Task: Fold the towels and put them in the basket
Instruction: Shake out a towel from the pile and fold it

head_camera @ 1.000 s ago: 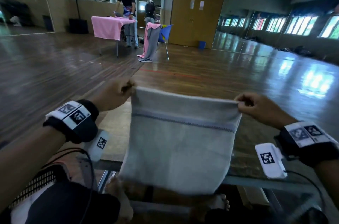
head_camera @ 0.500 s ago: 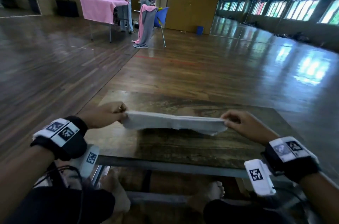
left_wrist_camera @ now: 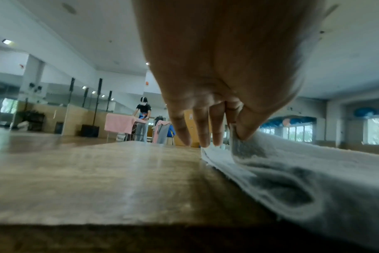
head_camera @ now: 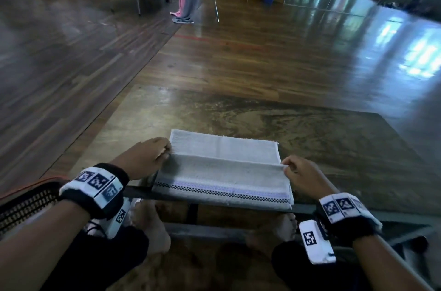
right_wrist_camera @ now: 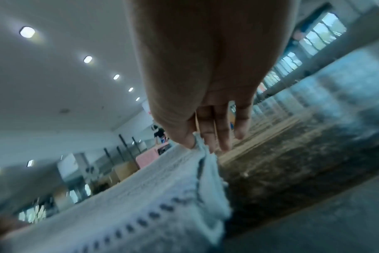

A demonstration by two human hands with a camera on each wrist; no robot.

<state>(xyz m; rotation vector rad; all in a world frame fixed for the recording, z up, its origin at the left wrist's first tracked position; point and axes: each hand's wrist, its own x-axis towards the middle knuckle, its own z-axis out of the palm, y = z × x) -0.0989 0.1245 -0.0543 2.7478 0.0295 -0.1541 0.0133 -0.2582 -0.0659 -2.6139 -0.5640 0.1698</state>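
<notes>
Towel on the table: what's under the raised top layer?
Under the flap pinched by the left hand and right hand, more towel lies on the table. The tabletop beneath is covered.

Both forearms reach forward, wrists low. Left hand (head_camera: 145, 156) pinches cloth between thumb and forefinger, other fingers (left_wrist_camera: 202, 130) pointing down. Right hand (head_camera: 301, 177) pinches likewise, palm down.
</notes>
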